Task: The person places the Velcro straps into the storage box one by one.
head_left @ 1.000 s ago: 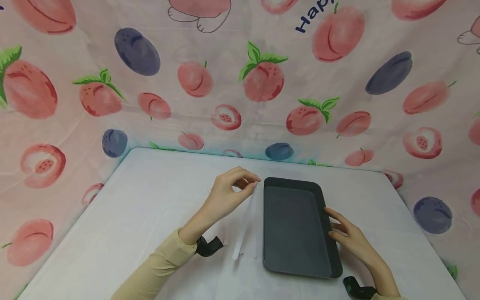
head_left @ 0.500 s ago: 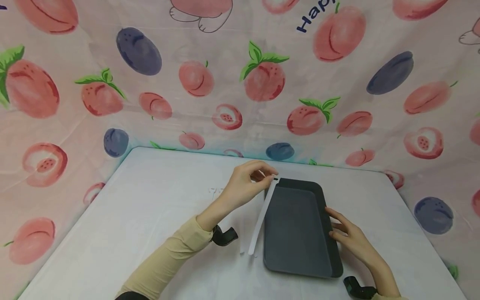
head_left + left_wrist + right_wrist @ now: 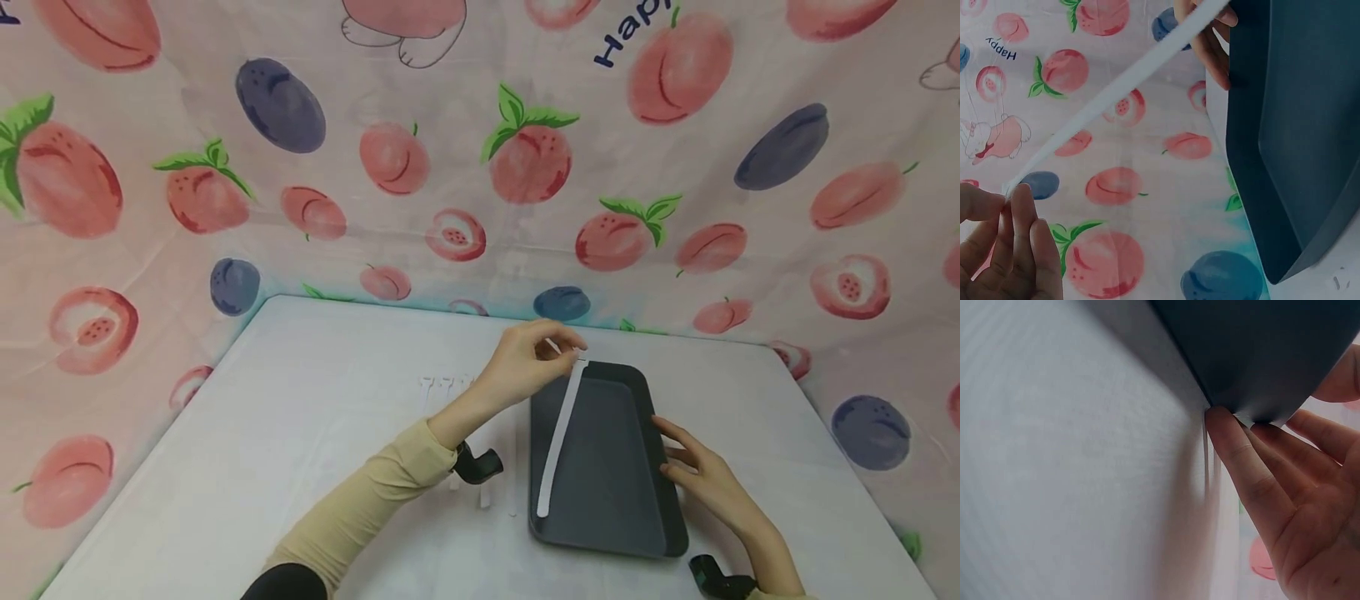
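Note:
My left hand (image 3: 536, 362) pinches one end of a white strap (image 3: 562, 442) between thumb and fingertips. This strap is long and thin with a slotted head, and it hangs down over the left part of a dark grey baking tray (image 3: 600, 467). In the left wrist view the strap (image 3: 1122, 87) runs taut-looking and slanted away from the pinching fingertips (image 3: 1021, 194). At the tray's right side my right hand (image 3: 705, 475) touches the rim with nearly straight fingers. The right wrist view shows its fingertips (image 3: 1219, 419) against the tray's outer wall (image 3: 1254, 356).
More white straps (image 3: 483, 492) lie in a row on the white tabletop (image 3: 315, 375) left of the tray, partly hidden under the left forearm. A fruit-print cloth (image 3: 420, 208) rises behind the table. Both wrists wear a black camera mount (image 3: 480, 465).
The left hand has carried the strap rightward, from beside the tray to over its left part. The right hand stays at the tray's right edge.

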`<act>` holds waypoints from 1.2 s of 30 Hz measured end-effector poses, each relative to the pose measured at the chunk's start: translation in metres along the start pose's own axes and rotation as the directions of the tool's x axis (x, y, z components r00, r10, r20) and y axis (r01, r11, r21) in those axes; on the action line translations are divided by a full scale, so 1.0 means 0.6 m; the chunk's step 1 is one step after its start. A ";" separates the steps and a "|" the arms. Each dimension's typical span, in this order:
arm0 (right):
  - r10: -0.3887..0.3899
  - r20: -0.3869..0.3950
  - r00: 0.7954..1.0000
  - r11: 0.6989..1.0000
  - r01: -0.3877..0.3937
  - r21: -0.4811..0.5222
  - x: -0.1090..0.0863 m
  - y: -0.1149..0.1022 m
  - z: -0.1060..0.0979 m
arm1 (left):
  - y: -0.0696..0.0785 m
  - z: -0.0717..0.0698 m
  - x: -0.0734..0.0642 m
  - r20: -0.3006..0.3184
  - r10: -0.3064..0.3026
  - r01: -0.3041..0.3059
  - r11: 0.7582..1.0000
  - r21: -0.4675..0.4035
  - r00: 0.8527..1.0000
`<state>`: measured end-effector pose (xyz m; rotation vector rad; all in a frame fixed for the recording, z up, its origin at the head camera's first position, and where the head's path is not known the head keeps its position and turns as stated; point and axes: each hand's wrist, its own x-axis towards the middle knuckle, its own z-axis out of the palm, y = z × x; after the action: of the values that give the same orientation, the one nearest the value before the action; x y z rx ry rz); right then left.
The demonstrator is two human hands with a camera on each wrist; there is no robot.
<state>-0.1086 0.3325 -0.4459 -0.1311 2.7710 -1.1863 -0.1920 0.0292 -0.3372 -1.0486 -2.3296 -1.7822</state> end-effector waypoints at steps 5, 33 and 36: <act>-0.009 -0.002 1.000 1.000 0.009 -0.011 0.000 0.001 0.000 | 0.005 0.008 0.009 0.018 -0.016 0.016 1.000 -0.006 1.000; -0.011 -0.008 1.000 1.000 0.011 -0.008 0.000 0.000 0.001 | -0.005 0.075 0.071 0.011 -0.177 0.177 0.981 -0.077 0.984; -0.008 -0.006 1.000 1.000 0.008 -0.017 0.001 0.001 0.001 | -0.008 0.083 0.074 0.003 -0.202 0.202 0.977 -0.075 0.979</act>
<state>-0.1091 0.3325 -0.4467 -0.1402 2.7891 -1.1671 -0.2109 0.0934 -0.3403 -0.8404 -2.4642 -1.9509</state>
